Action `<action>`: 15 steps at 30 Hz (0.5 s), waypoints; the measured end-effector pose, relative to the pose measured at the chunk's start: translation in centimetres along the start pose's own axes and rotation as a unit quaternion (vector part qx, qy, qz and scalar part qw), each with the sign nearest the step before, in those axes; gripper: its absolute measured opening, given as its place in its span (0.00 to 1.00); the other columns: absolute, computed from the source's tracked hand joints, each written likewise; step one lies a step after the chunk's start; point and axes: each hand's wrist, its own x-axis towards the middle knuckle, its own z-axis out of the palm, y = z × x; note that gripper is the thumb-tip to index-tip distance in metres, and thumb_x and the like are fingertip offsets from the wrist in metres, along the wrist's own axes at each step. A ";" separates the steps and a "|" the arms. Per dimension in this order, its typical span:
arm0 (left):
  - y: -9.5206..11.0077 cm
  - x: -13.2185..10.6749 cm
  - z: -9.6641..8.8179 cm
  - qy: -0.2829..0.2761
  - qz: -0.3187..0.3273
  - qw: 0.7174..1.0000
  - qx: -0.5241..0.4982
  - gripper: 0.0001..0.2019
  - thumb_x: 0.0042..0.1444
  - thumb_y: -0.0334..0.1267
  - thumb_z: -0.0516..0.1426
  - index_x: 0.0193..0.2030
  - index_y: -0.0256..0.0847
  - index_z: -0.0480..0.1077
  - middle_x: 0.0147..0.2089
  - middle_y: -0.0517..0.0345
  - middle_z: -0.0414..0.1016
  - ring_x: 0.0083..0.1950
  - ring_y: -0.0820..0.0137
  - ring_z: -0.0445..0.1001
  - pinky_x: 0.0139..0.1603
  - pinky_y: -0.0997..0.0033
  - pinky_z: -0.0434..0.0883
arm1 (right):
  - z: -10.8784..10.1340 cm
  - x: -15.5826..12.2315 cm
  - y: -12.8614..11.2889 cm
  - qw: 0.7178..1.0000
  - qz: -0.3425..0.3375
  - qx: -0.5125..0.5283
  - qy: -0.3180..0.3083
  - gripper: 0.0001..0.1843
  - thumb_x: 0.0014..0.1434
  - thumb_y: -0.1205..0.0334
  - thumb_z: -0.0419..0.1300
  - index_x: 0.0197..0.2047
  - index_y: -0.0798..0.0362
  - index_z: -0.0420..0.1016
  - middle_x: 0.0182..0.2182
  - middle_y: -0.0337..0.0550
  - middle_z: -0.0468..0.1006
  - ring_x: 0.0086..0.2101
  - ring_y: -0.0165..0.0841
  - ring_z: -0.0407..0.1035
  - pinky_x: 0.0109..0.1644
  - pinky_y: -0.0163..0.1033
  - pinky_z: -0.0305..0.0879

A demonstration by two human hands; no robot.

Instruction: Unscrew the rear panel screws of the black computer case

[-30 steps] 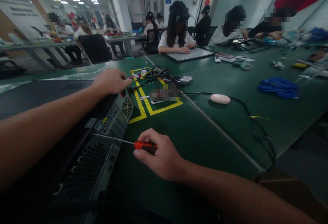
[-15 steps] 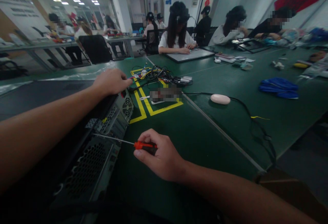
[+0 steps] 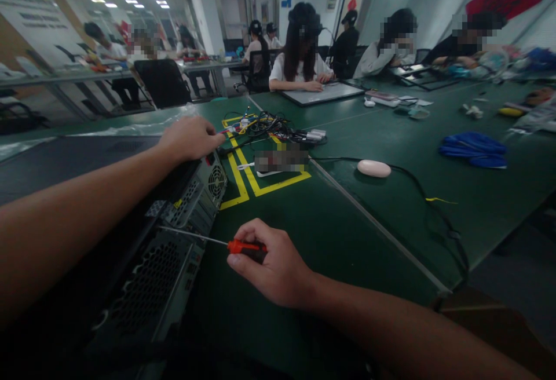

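Observation:
My right hand (image 3: 273, 264) is closed around the orange and black handle of a screwdriver (image 3: 246, 249). The screwdriver's thin shaft reaches left, and its tip meets the rear panel of a black desktop computer case (image 3: 191, 206) near the panel's upper edge. The case lies at the left, with vents, a round fan grille and ports on its rear. On top of the case, by the far rear corner, rests my left hand (image 3: 190, 136), its thumb stretched out and its other fingers partly hidden.
Yellow tape (image 3: 282, 183) marks the green table (image 3: 347, 241). Beyond the case lie tangled cables (image 3: 269, 125) and a blurred-out device (image 3: 280, 161). To the right are a pale pink oval case (image 3: 373, 168), a black cord (image 3: 434, 212) and blue bundled material (image 3: 472, 149). Several people sit across.
Both hands, the screwdriver and the computer case stay in nearly the same place. The view has shifted very slightly.

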 end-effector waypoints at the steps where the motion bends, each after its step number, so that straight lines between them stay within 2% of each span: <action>1: 0.0 0.1 0.0 0.001 -0.002 1.000 0.002 0.36 0.69 0.63 0.54 0.64 0.43 0.94 0.60 0.36 0.93 0.62 0.37 0.87 0.58 0.47 0.80 | 0.0 0.0 0.0 1.000 -0.004 0.001 0.002 0.12 0.71 0.52 0.72 0.49 0.46 0.76 0.36 0.35 0.80 0.33 0.34 0.72 0.40 0.41 0.68; 8: -0.2 0.4 0.0 -0.009 -0.012 1.000 -0.006 0.35 0.66 0.65 0.57 0.62 0.46 0.94 0.59 0.37 0.93 0.62 0.34 0.87 0.56 0.45 0.81 | 0.0 0.0 0.0 1.000 0.000 0.008 -0.001 0.12 0.71 0.52 0.73 0.48 0.46 0.75 0.35 0.34 0.80 0.33 0.34 0.72 0.41 0.41 0.69; 15: 0.2 -0.1 -0.1 0.001 -0.010 1.000 0.006 0.36 0.69 0.63 0.53 0.64 0.44 0.94 0.61 0.36 0.92 0.63 0.36 0.87 0.58 0.45 0.80 | -0.1 0.1 -0.1 1.000 0.001 0.008 -0.008 0.12 0.71 0.52 0.72 0.48 0.46 0.75 0.35 0.34 0.79 0.33 0.34 0.71 0.42 0.42 0.68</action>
